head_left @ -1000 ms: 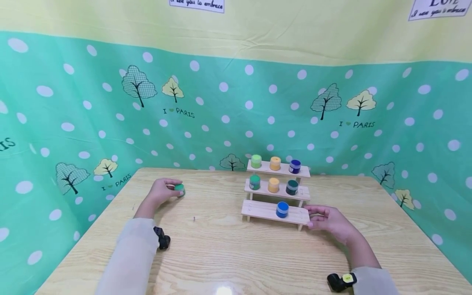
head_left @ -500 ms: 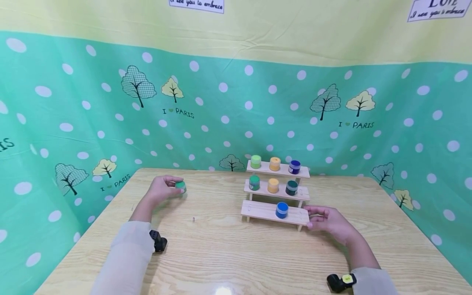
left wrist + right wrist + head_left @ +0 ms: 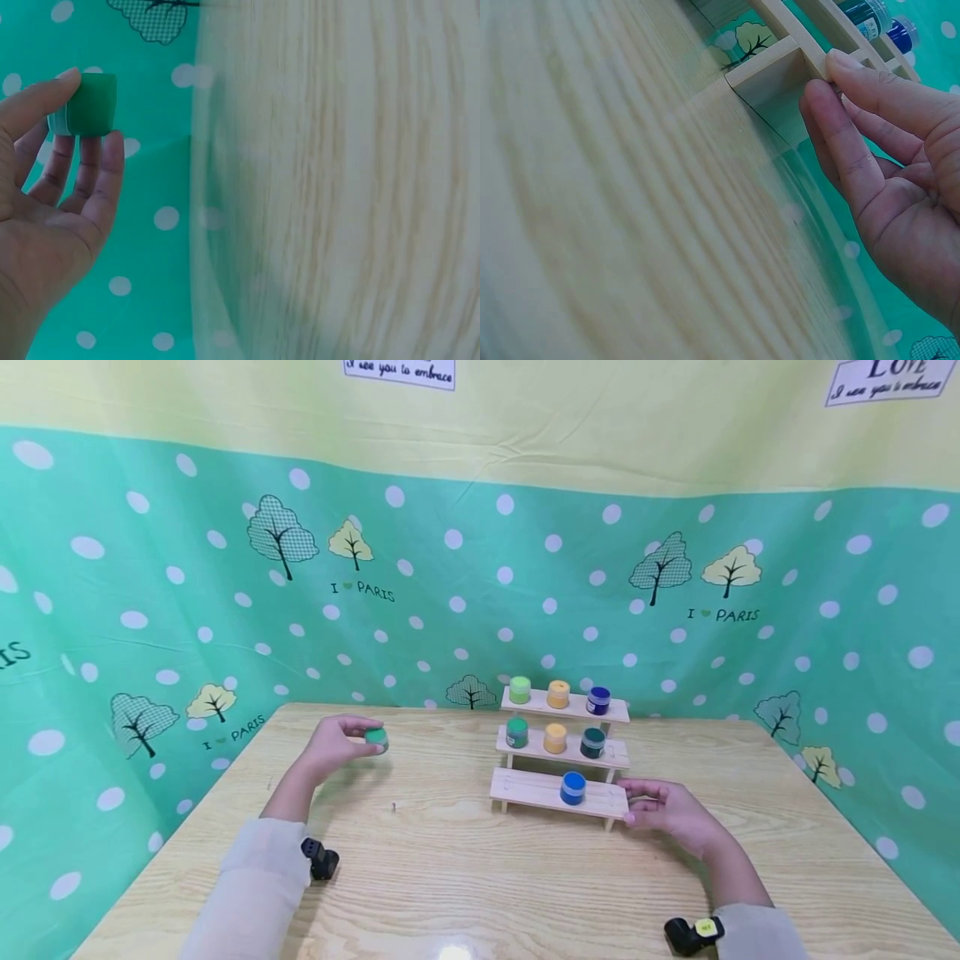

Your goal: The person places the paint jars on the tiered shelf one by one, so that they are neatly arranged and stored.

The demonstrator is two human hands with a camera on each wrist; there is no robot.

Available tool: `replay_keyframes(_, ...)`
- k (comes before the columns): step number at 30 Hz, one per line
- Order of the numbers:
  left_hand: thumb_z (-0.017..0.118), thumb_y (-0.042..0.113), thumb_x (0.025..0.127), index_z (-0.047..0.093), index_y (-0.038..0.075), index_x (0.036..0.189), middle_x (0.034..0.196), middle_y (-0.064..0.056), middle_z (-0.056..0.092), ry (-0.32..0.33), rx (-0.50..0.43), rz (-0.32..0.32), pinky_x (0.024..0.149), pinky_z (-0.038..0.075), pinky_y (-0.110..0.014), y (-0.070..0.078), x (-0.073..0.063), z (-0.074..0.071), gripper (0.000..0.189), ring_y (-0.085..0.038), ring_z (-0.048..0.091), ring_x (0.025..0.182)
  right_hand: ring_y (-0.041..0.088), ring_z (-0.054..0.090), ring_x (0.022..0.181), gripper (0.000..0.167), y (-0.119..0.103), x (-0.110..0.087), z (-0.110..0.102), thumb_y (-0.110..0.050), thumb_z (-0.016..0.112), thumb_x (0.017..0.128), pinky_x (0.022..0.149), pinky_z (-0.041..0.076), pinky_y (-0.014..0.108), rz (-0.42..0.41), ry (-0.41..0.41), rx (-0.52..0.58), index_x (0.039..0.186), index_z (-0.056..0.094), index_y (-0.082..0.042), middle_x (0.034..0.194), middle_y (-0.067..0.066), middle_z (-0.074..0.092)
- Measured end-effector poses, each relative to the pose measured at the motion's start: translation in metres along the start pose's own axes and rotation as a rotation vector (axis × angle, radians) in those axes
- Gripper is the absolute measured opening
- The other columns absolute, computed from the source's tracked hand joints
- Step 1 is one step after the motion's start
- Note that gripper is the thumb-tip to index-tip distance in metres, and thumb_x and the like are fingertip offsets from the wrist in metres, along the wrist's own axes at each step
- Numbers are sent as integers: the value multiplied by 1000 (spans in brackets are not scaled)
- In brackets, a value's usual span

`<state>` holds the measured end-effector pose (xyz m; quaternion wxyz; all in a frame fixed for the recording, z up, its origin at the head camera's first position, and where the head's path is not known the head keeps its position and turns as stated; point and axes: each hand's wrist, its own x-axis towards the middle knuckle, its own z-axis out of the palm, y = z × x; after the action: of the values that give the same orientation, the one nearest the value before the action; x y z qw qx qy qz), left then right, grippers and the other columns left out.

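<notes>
My left hand (image 3: 330,750) pinches a small green paint jar (image 3: 377,741) between thumb and fingers, over the far left of the table. In the left wrist view the thumb lies on one side of the jar (image 3: 94,105) and the fingertips on the other. At the right end of a three-tier wooden display stand (image 3: 521,785), my right hand (image 3: 671,814) grips the lowest shelf. The right wrist view has its thumb and fingers around the shelf's end (image 3: 814,56). On that lowest shelf stands one blue paint jar (image 3: 573,788), right of its middle.
The middle tier carries a green jar (image 3: 517,732), an orange jar (image 3: 555,738) and a dark teal jar (image 3: 592,742). On top are light green (image 3: 520,690), orange (image 3: 558,694) and dark blue jars (image 3: 598,700). A tiny scrap (image 3: 393,807) lies on the table (image 3: 450,877).
My left hand has moved a little to the right and slightly up with the green paint jar, which now looks lifted from the table. The right hand stays at the stand.
</notes>
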<state>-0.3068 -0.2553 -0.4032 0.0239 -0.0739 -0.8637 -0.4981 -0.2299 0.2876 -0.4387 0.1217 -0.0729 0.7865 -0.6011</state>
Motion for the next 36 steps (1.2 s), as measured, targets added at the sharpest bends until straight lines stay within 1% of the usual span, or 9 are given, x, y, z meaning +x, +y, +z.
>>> replay_keyframes(3,84,17,77,68,6,121,118,-12,65,-16,-25,22,92,49,-40,7,-2,3,48,-28,58,108,22,64,99,73,1,0,0,-13,80,81,82,56,31,-3,-1,-3,140,43,9,127,20,58)
replay_keyframes(6,84,17,77,70,7,119,118,-11,65,-28,-41,45,86,52,-34,14,-4,6,46,-27,59,107,22,64,100,73,2,1,-1,-13,80,82,83,56,31,-5,-2,-2,141,43,9,127,20,58)
replay_keyframes(8,84,16,78,69,6,119,118,-11,65,-40,-42,66,83,53,-31,19,-7,8,45,-26,59,106,22,64,100,73,3,1,-1,-13,80,82,83,56,31,-5,-4,-2,140,43,9,127,20,58)
replay_keyframes(11,83,14,78,69,3,118,117,-12,65,-47,-55,81,80,54,-27,25,-9,11,44,-26,60,105,22,65,100,73,3,1,-1,-13,80,82,83,56,31,-8,-3,-1,140,43,9,127,20,59)
replay_keyframes(14,83,12,78,68,0,119,118,-13,64,-55,-75,90,78,55,-27,30,-12,13,45,-27,60,104,22,65,99,73,3,1,-1,-13,80,81,83,57,31,-9,-4,1,140,43,9,126,20,59)
replay_keyframes(16,83,12,78,68,0,118,117,-13,64,-54,-90,84,77,56,-27,34,-13,16,45,-26,61,102,22,65,99,73,3,1,-1,-13,80,81,83,57,31,-9,-4,1,140,43,10,126,19,59)
replay_keyframes(21,83,10,77,70,2,116,118,-13,62,-71,-113,96,76,58,-29,41,-17,22,42,-24,64,98,22,64,99,73,2,1,0,-13,80,81,83,56,31,-6,-3,-2,140,43,10,126,19,60)
replay_keyframes(30,83,6,76,70,-1,115,120,-14,62,-87,-160,177,80,58,-30,55,-21,32,41,-28,61,103,22,64,100,73,3,1,-1,-13,80,81,83,56,31,-4,4,0,140,43,9,126,19,59)
replay_keyframes(36,82,3,77,68,-4,117,123,-19,57,-134,-225,188,80,58,-31,66,-25,41,42,-31,66,97,22,64,98,71,2,1,0,-11,80,81,83,57,31,-8,3,6,139,44,10,123,18,61)
